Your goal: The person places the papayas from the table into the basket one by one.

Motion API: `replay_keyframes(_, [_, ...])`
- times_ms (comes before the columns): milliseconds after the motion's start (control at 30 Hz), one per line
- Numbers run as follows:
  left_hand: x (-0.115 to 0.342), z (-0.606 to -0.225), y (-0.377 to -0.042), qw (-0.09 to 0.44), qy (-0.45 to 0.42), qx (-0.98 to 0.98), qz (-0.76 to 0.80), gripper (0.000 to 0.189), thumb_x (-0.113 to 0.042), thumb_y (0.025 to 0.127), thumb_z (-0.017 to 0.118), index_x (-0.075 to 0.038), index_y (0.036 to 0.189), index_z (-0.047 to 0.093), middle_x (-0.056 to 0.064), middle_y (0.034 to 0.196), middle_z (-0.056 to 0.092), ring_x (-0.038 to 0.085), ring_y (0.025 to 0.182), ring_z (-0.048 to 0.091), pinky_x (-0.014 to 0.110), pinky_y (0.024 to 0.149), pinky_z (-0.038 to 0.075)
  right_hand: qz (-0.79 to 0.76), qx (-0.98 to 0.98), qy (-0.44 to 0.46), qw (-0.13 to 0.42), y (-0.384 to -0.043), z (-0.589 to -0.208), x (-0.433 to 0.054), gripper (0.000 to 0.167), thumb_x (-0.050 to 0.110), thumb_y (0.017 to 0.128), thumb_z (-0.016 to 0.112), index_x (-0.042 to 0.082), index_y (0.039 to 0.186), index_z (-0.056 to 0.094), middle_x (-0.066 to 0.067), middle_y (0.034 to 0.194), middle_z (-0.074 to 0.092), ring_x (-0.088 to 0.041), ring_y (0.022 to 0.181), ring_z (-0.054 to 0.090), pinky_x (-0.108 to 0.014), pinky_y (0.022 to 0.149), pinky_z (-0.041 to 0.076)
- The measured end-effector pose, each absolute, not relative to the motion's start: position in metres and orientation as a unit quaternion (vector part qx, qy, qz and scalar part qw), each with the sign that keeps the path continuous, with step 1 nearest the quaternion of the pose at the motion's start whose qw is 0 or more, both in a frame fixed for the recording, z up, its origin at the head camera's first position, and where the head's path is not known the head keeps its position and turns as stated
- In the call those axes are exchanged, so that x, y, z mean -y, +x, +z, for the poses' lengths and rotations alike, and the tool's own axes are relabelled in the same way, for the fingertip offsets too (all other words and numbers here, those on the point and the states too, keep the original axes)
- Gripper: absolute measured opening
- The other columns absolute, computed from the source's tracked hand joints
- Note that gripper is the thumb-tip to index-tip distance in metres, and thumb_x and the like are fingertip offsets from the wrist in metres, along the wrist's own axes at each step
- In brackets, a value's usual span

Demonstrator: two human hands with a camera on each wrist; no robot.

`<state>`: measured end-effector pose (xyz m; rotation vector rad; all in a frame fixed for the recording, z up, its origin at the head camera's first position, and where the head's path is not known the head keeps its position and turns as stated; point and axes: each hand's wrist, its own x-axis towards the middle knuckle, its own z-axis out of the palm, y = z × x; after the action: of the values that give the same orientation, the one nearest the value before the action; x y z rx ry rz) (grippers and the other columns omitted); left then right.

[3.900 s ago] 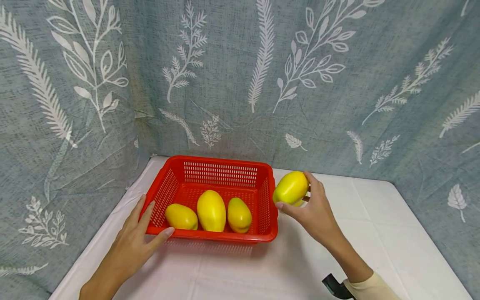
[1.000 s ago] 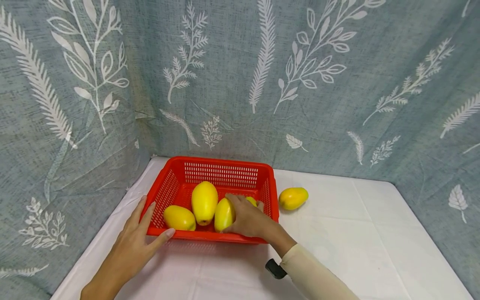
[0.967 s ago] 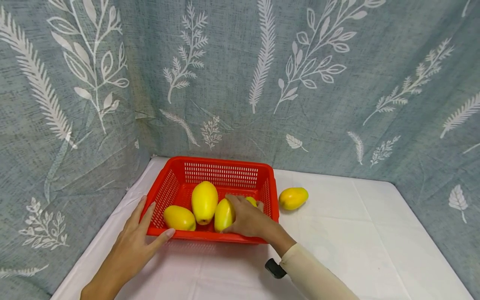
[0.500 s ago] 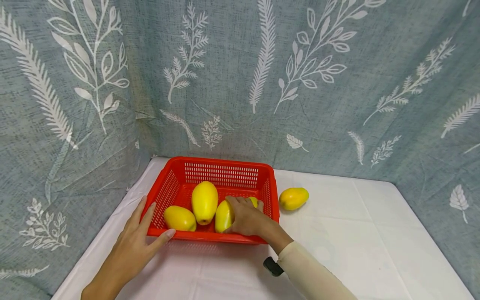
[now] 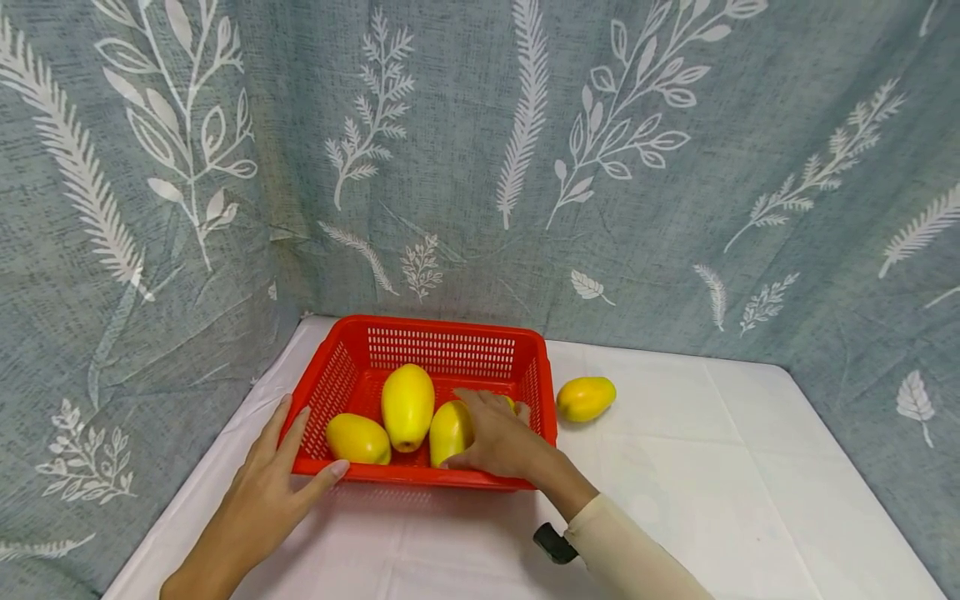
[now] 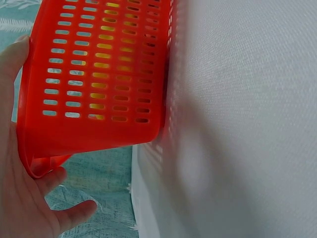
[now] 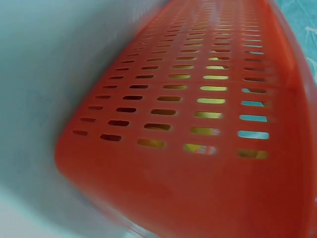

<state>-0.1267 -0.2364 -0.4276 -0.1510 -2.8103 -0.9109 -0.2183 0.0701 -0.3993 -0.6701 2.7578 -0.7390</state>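
Note:
In the head view, my left hand [image 5: 262, 492] rests on the left front corner of a red plastic basket [image 5: 420, 472], thumb on the front rim, other fingers spread along the left side. Inside lie a small yellow mango [image 5: 357, 439] at left and a larger yellow mango [image 5: 407, 408] in the middle. My right hand [image 5: 498, 433] reaches in over the front rim and grips a yellow mango [image 5: 450, 433] between thumb and fingers. Behind that hand shows a sliver of another mango [image 5: 507, 403], mostly hidden. The left wrist view shows fingers [image 6: 77, 215] beside the basket's slotted wall [image 6: 99, 74].
One orange-yellow mango [image 5: 587, 398] lies on the white cloth [image 5: 690, 467] just right of the basket. A grey-green leaf-patterned curtain [image 5: 450, 167] stands behind and to both sides. The right wrist view holds mostly the basket's outer wall [image 7: 163, 183].
Earlier my right hand held a mango above the basket's right side; it has since moved left into the basket. The middle mango has shifted back slightly. Over the last second, almost nothing moves.

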Motion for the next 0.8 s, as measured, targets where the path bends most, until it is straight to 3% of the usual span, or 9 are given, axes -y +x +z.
replay_keyframes(200, [0.237,-0.428,-0.127,0.091,-0.052,0.945,-0.309,0.1,-0.053,0.098,0.072,0.007,0.164,0.027,0.022,0.177,0.003,0.059,0.151,0.024,0.082,0.111,0.028,-0.283,-0.927,-0.229,0.086,-0.212,-0.393,-0.079,0.097,0.046,0.082,0.09,0.015,0.161,0.043,-0.008,0.16,0.05,-0.036,0.148,0.042,-0.069,0.112,0.029])
replay_keyframes(500, [0.237,-0.428,-0.126,0.083,-0.048,0.947,-0.308,0.101,-0.055,0.098,0.071,0.007,0.164,0.026,0.021,0.178,0.002,0.059,0.152,0.022,0.083,0.111,0.027,-0.359,-0.905,-0.212,0.078,-0.2,-0.374,-0.101,0.097,0.041,0.083,0.091,0.023,0.163,0.041,-0.002,0.166,0.044,-0.034,0.157,0.031,-0.069,0.124,0.022])
replay_keyframes(800, [0.237,-0.428,-0.126,0.083,-0.05,0.946,-0.31,0.101,-0.054,0.098,0.071,0.007,0.164,0.025,0.022,0.177,0.002,0.059,0.152,0.021,0.082,0.112,0.026,-0.408,-0.892,-0.186,0.054,-0.186,-0.364,-0.133,0.094,0.046,0.081,0.092,0.027,0.161,0.044,0.002,0.162,0.046,-0.027,0.151,0.04,-0.062,0.12,0.039])
